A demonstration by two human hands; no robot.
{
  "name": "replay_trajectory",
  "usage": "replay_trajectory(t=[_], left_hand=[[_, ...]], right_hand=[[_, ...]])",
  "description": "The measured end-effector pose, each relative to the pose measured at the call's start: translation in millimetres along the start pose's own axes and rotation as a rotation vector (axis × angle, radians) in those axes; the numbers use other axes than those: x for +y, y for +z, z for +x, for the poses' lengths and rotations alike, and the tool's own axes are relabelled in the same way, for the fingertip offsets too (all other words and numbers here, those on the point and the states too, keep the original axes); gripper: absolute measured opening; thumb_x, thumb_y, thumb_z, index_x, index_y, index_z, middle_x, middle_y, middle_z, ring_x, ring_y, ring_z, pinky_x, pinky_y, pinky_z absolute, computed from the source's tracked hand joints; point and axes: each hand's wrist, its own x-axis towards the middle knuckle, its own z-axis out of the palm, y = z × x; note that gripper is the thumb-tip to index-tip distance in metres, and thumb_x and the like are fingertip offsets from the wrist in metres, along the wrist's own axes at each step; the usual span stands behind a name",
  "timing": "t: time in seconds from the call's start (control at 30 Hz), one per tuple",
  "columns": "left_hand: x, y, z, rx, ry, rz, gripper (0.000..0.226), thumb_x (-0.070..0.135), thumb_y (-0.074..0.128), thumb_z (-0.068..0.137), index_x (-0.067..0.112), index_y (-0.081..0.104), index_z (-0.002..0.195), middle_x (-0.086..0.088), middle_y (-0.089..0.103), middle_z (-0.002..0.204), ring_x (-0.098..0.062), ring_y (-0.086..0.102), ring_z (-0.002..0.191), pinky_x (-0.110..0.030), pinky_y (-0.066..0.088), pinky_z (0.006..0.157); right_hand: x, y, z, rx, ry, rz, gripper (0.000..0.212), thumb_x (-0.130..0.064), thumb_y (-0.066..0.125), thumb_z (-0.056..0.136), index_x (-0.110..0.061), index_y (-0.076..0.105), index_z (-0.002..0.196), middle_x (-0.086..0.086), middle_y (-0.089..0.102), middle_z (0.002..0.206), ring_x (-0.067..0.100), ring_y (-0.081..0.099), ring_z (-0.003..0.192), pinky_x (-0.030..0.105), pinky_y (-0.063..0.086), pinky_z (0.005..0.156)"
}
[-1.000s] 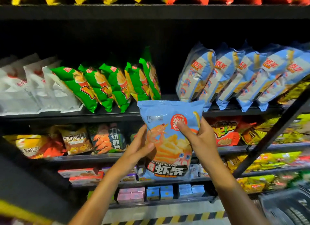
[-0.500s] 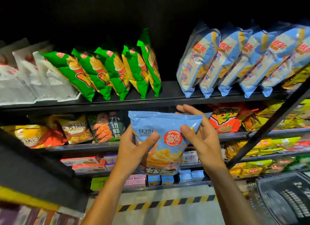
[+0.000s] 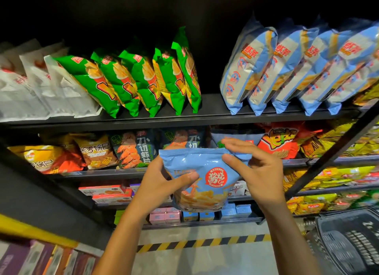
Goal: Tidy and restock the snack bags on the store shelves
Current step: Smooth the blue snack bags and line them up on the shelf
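Two hands raised before the store shelves, one light-blue snack bag held between them. Bag upright, face toward the camera, red round seal on its front, just below the front edge of the upper shelf and in front of the second shelf's dark shrimp-chip bags. Left hand wrapped round the bag's left side: grip pinching the bag, thumb pressed across the front, fingers hidden behind. Right hand at the bag's top right corner: grip pinching the corner, thumb on the front, fingers reaching over the top seam behind.

Seen on the upper shelf, left to right: white bags leaning, five green bags tilted in a row, a bare gap directly above the held bag, then a row of light-blue bags of like colour, leaning rightward. Orange bag just right of the right hand's fingers on the second shelf; yellow bags further right. Small pink and blue boxes on the lowest shelf beneath the held bag. Dark plastic basket at lower right of the bag, beside a yellow-and-black floor stripe.
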Motion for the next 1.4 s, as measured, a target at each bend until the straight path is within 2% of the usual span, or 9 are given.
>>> replay_trajectory(t=[0.2, 0.33, 0.57, 0.73, 0.83, 1.0, 1.1, 1.2, 1.4], left_hand=[[0, 0, -3, 0.018, -0.007, -0.037, 0.067, 0.034, 0.085, 0.074, 0.01, 0.06, 0.131, 0.002, 0.077, 0.109, -0.019, 0.075, 0.098, -0.03, 0.06, 0.076], [2, 2, -4, -0.043, 0.139, -0.139, 0.054, 0.002, 0.079, 0.085, 0.009, 0.054, 0.132, -0.005, 0.062, 0.14, -0.033, 0.066, 0.119, -0.031, 0.061, 0.076], [3, 1, 2, 0.006, 0.292, -0.13, 0.034, -0.005, 0.075, 0.083, 0.022, 0.07, 0.103, -0.015, 0.065, 0.131, -0.044, 0.067, 0.095, -0.036, 0.058, 0.068], [5, 1, 5, 0.002, 0.319, -0.183, 0.022, 0.002, 0.077, 0.086, 0.022, 0.075, 0.094, -0.015, 0.065, 0.127, -0.028, 0.07, 0.073, -0.036, 0.055, 0.061], [2, -1, 7, -0.009, 0.322, -0.176, 0.013, 0.015, 0.083, 0.084, 0.021, 0.076, 0.094, -0.016, 0.064, 0.122, -0.025, 0.069, 0.081, -0.034, 0.052, 0.076], [4, 1, 7, 0.017, 0.301, -0.187, 0.028, -0.005, 0.078, 0.083, 0.022, 0.077, 0.09, -0.011, 0.067, 0.117, -0.029, 0.07, 0.098, -0.033, 0.056, 0.068], [2, 3, 8, 0.079, 0.267, -0.267, 0.034, -0.009, 0.074, 0.081, 0.024, 0.077, 0.09, -0.002, 0.07, 0.115, -0.033, 0.065, 0.12, -0.036, 0.061, 0.069], [1, 8, 12, 0.195, 0.183, -0.42, 0.04, -0.011, 0.072, 0.077, 0.024, 0.078, 0.096, -0.001, 0.074, 0.115, -0.029, 0.067, 0.119, -0.044, 0.061, 0.089], [12, 18, 16, 0.181, 0.221, -0.343, 0.067, 0.031, 0.087, 0.08, 0.028, 0.057, 0.14, -0.002, 0.058, 0.148, -0.026, 0.052, 0.14, -0.046, 0.049, 0.11]], right_hand=[[6, -6, 2, -0.037, -0.013, 0.036, 0.017, 0.0, 0.077, 0.078, -0.014, 0.081, 0.088, -0.006, 0.08, 0.099, 0.021, 0.075, 0.1, 0.03, 0.059, 0.088], [4, -5, 2, -0.052, -0.036, 0.054, 0.017, 0.001, 0.075, 0.077, -0.01, 0.076, 0.09, -0.009, 0.08, 0.099, 0.017, 0.075, 0.1, 0.027, 0.058, 0.088], [0, -14, 3, -0.197, -0.033, 0.051, 0.015, 0.002, 0.076, 0.079, -0.009, 0.078, 0.088, -0.005, 0.077, 0.114, 0.021, 0.071, 0.114, 0.03, 0.058, 0.093], [0, -16, 4, -0.295, -0.061, 0.017, 0.027, 0.007, 0.078, 0.078, -0.005, 0.075, 0.102, 0.006, 0.076, 0.117, 0.027, 0.067, 0.122, 0.036, 0.055, 0.102], [4, -15, 5, -0.29, -0.106, 0.015, 0.021, 0.01, 0.075, 0.079, -0.006, 0.076, 0.092, 0.006, 0.077, 0.11, 0.028, 0.071, 0.115, 0.036, 0.057, 0.097], [6, -13, 2, -0.265, -0.044, 0.019, 0.024, 0.004, 0.076, 0.083, -0.004, 0.075, 0.105, 0.004, 0.076, 0.119, 0.027, 0.068, 0.121, 0.037, 0.055, 0.101], [8, -18, 2, -0.351, 0.116, 0.121, 0.074, -0.012, 0.081, 0.085, -0.017, 0.047, 0.151, 0.002, 0.054, 0.153, 0.025, 0.045, 0.146, 0.04, 0.047, 0.113], [16, -13, -2, -0.472, 0.333, -0.018, 0.109, -0.014, 0.087, 0.077, -0.039, 0.021, 0.159, -0.011, 0.042, 0.159, 0.009, 0.043, 0.146, 0.031, 0.047, 0.108], [28, 9, -8, -0.133, 0.409, 0.033, 0.075, -0.023, 0.077, 0.075, -0.049, 0.039, 0.134, -0.023, 0.064, 0.127, -0.007, 0.064, 0.114, 0.017, 0.057, 0.086]])
